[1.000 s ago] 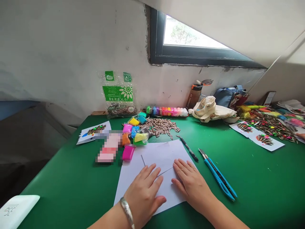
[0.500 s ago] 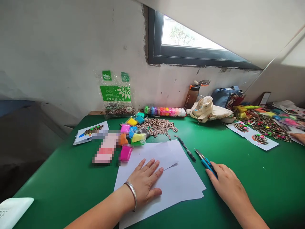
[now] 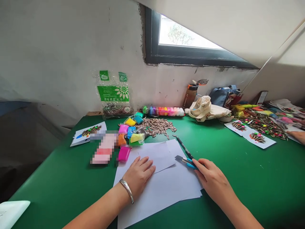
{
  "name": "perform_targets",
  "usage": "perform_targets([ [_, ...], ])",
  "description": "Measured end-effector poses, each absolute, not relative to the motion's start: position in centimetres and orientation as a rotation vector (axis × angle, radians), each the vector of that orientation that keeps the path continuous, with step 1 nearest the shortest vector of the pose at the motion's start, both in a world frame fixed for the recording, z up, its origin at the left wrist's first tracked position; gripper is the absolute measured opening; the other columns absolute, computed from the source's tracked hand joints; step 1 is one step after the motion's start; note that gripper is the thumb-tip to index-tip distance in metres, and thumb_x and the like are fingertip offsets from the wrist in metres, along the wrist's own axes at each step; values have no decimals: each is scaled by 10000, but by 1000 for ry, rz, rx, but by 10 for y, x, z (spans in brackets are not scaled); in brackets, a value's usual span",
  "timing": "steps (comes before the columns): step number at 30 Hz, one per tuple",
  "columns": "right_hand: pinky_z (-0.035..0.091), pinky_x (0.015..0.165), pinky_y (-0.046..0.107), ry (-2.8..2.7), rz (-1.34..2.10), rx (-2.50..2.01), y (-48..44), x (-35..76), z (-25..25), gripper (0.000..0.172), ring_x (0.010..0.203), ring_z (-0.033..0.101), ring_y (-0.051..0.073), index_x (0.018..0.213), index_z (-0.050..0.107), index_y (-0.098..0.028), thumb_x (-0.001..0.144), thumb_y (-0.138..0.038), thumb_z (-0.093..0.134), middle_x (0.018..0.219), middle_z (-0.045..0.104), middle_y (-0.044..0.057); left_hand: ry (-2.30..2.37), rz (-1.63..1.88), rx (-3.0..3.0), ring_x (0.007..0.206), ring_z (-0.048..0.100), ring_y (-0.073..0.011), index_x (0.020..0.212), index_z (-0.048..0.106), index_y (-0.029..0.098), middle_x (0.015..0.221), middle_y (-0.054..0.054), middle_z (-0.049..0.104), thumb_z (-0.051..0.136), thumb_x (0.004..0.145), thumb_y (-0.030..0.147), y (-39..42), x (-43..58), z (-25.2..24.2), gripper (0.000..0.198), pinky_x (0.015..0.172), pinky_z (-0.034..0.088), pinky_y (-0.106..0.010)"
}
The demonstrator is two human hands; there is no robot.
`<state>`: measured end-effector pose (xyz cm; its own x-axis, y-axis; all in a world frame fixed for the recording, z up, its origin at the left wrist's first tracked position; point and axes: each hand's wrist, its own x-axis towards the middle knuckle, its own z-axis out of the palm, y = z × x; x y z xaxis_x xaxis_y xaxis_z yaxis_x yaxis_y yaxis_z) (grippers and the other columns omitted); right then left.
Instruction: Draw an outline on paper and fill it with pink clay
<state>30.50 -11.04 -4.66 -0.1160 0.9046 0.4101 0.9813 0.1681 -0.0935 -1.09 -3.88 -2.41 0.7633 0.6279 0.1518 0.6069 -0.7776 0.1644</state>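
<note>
My left hand [image 3: 139, 174], with a silver bangle on the wrist, lies flat with fingers spread on the white paper sheets [image 3: 164, 187], next to a folded flap [image 3: 158, 156]. My right hand [image 3: 211, 179] is closed around a blue utility knife [image 3: 187, 161], whose blade end points left over the paper's right side. A black pen [image 3: 182, 146] lies just above the knife on the green table [image 3: 238, 171].
Coloured clay packets [image 3: 130, 133] and a pile of sunflower seeds [image 3: 157, 125] lie behind the paper. A seed bag [image 3: 114, 95], a row of clay tubs [image 3: 163, 111], a bottle [image 3: 190, 95] and a cloth bag [image 3: 207, 109] line the wall. Seed pictures [image 3: 252, 133] and another person's hand [image 3: 296, 136] are at the right.
My right hand left the paper, reached to the blue knife on the table, picked it up and brought it left over the sheet. My left hand stayed pressed on the paper.
</note>
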Motion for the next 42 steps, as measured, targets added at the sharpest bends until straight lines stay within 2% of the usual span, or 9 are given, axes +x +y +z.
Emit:
perform_targets([
  [3,531,741,355,-2112,-250,-1735,-110,303,-44,346,875,610,227,1177,610,-231,923,-316,392,1015,627,115,1004,367,2807,1233,470,-260,1156,592,234,1221,-74,610,423,880,114,-41,-6,-24,346,1049,351,-510],
  [6,536,747,346,-2170,-196,-1667,-109,299,-42,341,887,613,217,1179,609,-234,919,-264,390,1035,626,112,959,379,2793,1251,449,-273,1171,585,196,1254,-103,584,462,882,186,-41,8,-23,315,1050,363,-486],
  [10,538,762,354,-2221,-156,-1616,-106,294,-43,326,908,611,219,1165,621,-222,912,-228,415,1038,626,119,937,113,2786,1340,307,-326,1342,446,230,1438,-132,391,508,883,380,-36,28,-20,487,1068,283,-545],
  [13,541,767,351,-2232,-122,-1580,-104,294,-43,331,924,614,219,1186,610,-238,909,-229,428,1047,630,113,928,5,2750,1378,213,-319,1411,316,312,1506,-99,259,391,909,517,-33,33,-19,548,1083,175,-588],
  [15,543,768,350,-2231,-97,-1564,-105,296,-42,334,930,615,218,1193,604,-249,908,-232,432,1056,631,109,939,-17,2726,1390,175,-314,1418,286,338,1519,-83,222,332,910,563,-33,34,-18,557,1084,124,-603],
  [32,534,797,363,-2229,7,-1619,-118,287,-40,339,946,584,221,1188,589,-232,891,-178,436,1068,591,109,960,-55,2693,1399,128,-308,1434,249,318,1524,-110,177,292,899,608,-36,35,-17,610,1088,69,-600],
  [42,532,782,368,-2188,-23,-1663,-127,274,-43,326,930,579,231,1178,595,-179,888,-181,446,1060,582,132,939,-76,2689,1408,98,-289,1463,160,249,1533,-96,146,188,848,712,-35,33,-19,770,1104,26,-566],
])
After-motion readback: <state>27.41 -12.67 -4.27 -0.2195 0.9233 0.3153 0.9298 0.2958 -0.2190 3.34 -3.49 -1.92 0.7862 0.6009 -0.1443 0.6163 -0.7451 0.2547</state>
